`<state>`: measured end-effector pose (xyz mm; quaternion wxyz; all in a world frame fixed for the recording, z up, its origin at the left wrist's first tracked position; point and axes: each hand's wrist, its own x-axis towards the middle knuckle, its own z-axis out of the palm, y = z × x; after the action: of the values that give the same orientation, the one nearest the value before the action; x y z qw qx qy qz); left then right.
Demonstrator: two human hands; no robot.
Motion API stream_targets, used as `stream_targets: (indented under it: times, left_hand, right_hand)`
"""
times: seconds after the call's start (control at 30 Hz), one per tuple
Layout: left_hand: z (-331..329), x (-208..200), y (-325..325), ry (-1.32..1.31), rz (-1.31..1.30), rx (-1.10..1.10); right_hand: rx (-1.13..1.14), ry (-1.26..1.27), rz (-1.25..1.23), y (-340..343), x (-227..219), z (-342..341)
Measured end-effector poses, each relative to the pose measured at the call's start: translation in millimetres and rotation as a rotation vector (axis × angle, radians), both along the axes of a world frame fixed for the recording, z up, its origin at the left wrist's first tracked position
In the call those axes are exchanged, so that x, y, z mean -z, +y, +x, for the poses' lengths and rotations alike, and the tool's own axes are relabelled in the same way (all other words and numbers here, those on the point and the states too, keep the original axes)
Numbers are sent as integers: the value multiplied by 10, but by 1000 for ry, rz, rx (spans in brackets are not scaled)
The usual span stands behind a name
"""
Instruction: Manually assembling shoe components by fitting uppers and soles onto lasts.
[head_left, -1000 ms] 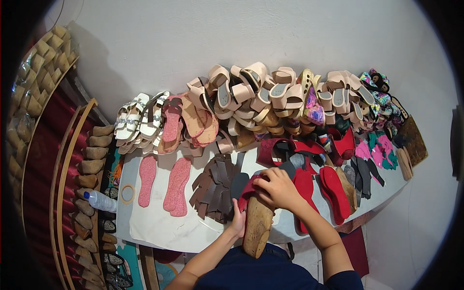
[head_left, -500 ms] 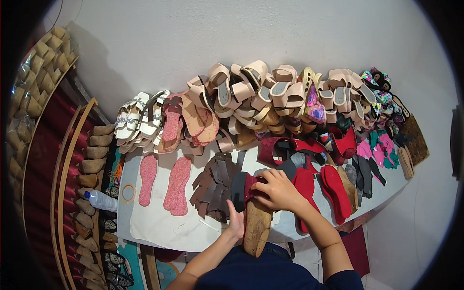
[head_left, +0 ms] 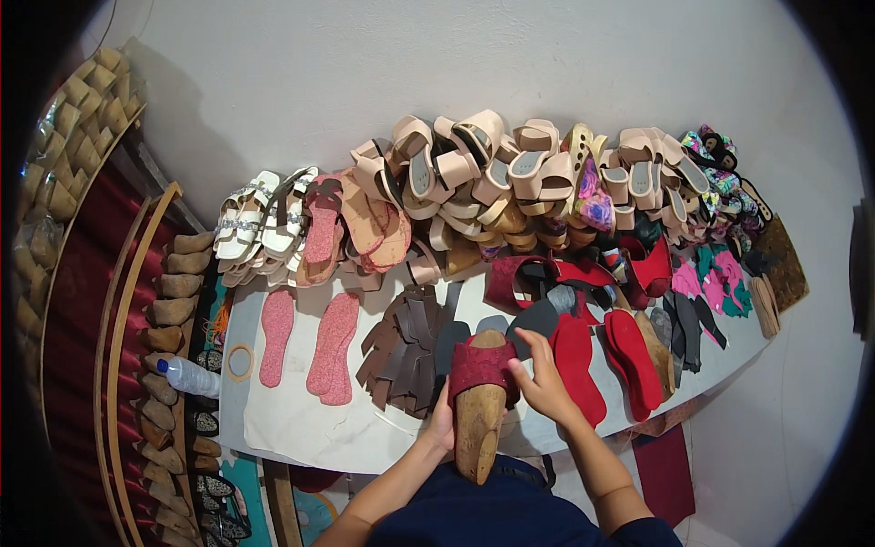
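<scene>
1. White cloth covers the tabletop (head_left: 301,424), which runs along a pale wall and is crowded with sandal parts.
2. Nearest the person, a wooden last (head_left: 479,428) stands over the front edge, toe pointing away, with a red strap (head_left: 478,362) drawn across its front; the last seems to give the strap its foot shape.
3. Left hand (head_left: 444,421) is closed on the last's left side, bracing it, the forearm rising from the lower edge.
4. Right hand (head_left: 545,383) lies with fingers spread narrowly, fingertips pressing the strap's right edge down against the wood.
5. Just beyond lie brown strap pieces (head_left: 406,351), dark soles (head_left: 533,321), red soles (head_left: 602,365) and pink insoles (head_left: 310,346).
6. Farthest, beige sandals (head_left: 492,173) are heaped against the wall.
</scene>
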<state>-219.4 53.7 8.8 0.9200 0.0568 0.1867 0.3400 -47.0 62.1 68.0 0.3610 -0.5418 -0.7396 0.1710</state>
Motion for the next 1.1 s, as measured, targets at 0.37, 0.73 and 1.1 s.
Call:
stream_targets:
  times: [0.37, 0.73, 1.1]
  left_hand:
    - [17, -64, -2, 17, 16, 53]
    - [-28, -23, -44, 62, -27, 23]
    - [-32, 145, -32, 184, 32, -54]
  right_hand:
    - [100, 1282, -642, -73, 250, -10]
    - [200, 693, -269, -161, 404, -137]
    - [214, 786, -249, -98, 560, -296]
